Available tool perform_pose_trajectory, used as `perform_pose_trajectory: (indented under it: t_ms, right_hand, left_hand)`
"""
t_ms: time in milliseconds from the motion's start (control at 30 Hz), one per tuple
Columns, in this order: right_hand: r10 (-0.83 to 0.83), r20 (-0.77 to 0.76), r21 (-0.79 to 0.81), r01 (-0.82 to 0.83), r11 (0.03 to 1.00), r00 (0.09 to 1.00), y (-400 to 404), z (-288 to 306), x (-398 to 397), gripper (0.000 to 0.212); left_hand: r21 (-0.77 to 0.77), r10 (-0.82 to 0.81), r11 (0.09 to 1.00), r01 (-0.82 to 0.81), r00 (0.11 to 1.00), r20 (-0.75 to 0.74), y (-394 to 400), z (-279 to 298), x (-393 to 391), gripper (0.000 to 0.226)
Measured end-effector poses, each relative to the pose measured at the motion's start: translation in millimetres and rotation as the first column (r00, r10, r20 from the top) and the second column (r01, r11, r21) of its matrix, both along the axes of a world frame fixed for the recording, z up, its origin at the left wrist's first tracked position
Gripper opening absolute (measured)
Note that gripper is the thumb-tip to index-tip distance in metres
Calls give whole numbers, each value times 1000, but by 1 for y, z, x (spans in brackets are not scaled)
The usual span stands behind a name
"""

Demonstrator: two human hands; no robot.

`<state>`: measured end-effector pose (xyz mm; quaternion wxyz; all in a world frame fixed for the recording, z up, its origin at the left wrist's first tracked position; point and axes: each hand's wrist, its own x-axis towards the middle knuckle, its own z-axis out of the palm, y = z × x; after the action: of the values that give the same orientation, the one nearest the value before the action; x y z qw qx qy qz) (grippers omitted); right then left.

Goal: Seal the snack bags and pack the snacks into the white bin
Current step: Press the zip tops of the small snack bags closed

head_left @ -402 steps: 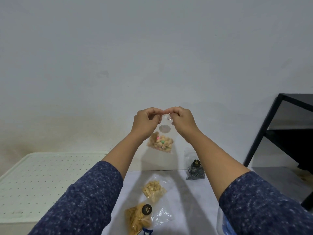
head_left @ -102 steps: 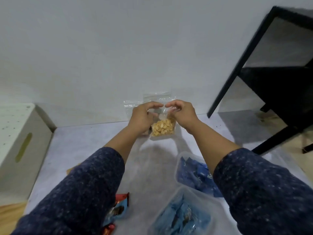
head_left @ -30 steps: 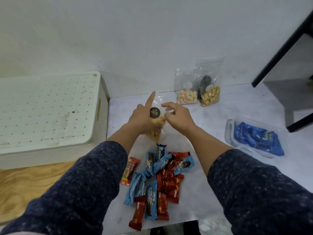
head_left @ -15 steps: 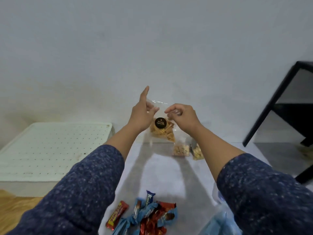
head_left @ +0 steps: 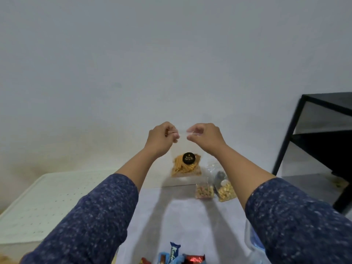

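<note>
The clear snack bag [head_left: 186, 164] hangs in the air above the table's [head_left: 190, 216] far edge, sticks settled low, so its top strip is free; left hand [head_left: 161, 139] and right hand [head_left: 204, 137] each pinch that strip to press it closed; the white bin [head_left: 47, 202] waits at the table's left edge

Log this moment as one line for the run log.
step: sealing | left hand: pinches bag top | right hand: pinches bag top | corn-stick bag: held up above table | white bin: lid on
</note>
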<state>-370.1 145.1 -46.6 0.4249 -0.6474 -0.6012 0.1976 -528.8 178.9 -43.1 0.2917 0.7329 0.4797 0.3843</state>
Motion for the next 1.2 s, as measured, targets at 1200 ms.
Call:
perform_pose_trajectory:
  t_ms: [1200]
  right_hand:
    - [-22, 81, 109, 13, 994, 996, 3, 9, -37, 10]
  left_hand:
    - [194, 133, 976, -101, 978, -159, 4, 16, -22, 12]
